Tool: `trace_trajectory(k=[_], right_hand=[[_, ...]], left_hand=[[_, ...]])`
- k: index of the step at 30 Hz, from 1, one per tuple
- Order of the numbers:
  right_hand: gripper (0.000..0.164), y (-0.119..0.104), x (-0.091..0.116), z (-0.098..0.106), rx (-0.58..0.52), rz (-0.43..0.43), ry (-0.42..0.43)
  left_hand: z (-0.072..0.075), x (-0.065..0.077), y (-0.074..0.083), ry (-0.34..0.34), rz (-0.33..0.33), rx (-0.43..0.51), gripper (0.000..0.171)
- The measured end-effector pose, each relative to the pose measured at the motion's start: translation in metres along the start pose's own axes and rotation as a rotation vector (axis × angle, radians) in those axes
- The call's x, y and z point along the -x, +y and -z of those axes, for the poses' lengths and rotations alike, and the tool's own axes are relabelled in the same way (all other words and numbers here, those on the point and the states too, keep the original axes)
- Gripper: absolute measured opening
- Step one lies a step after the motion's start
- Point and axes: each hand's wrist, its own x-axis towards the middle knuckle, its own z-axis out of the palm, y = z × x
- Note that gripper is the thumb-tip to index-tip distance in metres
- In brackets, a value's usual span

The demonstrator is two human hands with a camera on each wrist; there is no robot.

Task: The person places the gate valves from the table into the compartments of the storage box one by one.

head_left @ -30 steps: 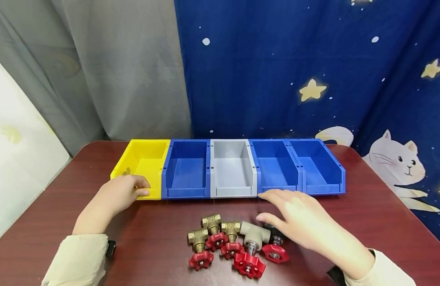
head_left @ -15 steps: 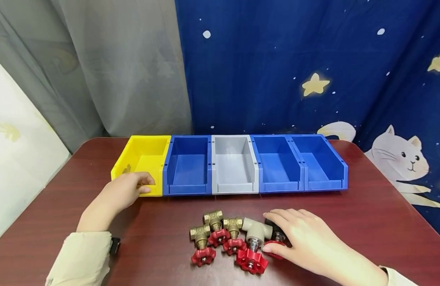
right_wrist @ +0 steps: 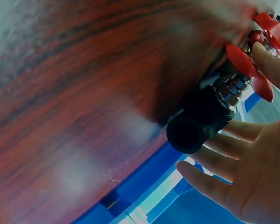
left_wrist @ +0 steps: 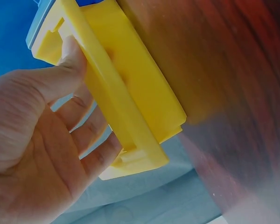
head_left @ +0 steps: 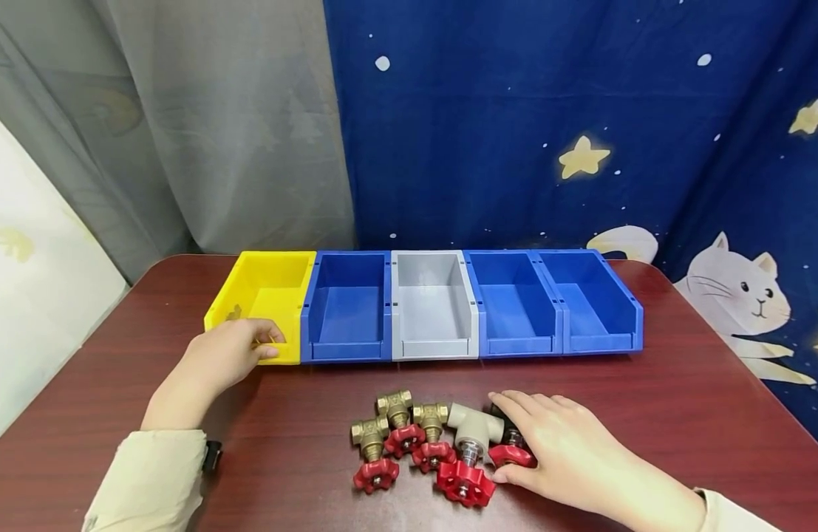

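Observation:
My left hand (head_left: 225, 355) grips the front lip of the yellow bin (head_left: 272, 277) at the left end of the row. In the left wrist view its thumb lies on one face of the lip (left_wrist: 114, 84), the fingers behind it. My right hand (head_left: 568, 451) spreads over a black-bodied valve (right_wrist: 200, 114) with a red handwheel (head_left: 513, 456). The right wrist view shows the thumb right at this wheel and fairly straight fingers along the far side of the body. Left of this hand lie a grey plastic valve (head_left: 474, 428) and several brass valves (head_left: 369, 437), all with red handwheels.
Right of the yellow bin stand a blue bin (head_left: 349, 351), a light grey bin (head_left: 435, 347) and two more blue bins (head_left: 522, 345), side by side across the reddish-brown table (head_left: 282, 458). Behind hang a grey curtain (head_left: 249, 133) and a blue starry curtain (head_left: 462, 148).
My right hand has come down and nearer, from in front of the blue bins to the black valve, whose red wheel has shifted slightly. The left hand stays on the yellow bin.

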Motion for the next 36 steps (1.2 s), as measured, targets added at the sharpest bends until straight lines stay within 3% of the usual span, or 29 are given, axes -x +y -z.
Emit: trace_trajectory(k=[11, 20, 36], right_hand=[[0.077, 0.000, -0.002, -0.005, 0.011, 0.000, 0.041], [0.076, 0.003, -0.002, 0.002, 0.039, -0.002, 0.108], [0.082, 0.030, 0.005, 0.020, 0.105, -0.050, 0.149]], left_hand=[[-0.001, 0.000, 0.002, -0.003, 0.015, 0.001, 0.006], [-0.001, 0.001, 0.001, -0.002, 0.011, 0.014, 0.005], [0.000, 0.001, 0.000, -0.007, 0.013, 0.006, 0.006]])
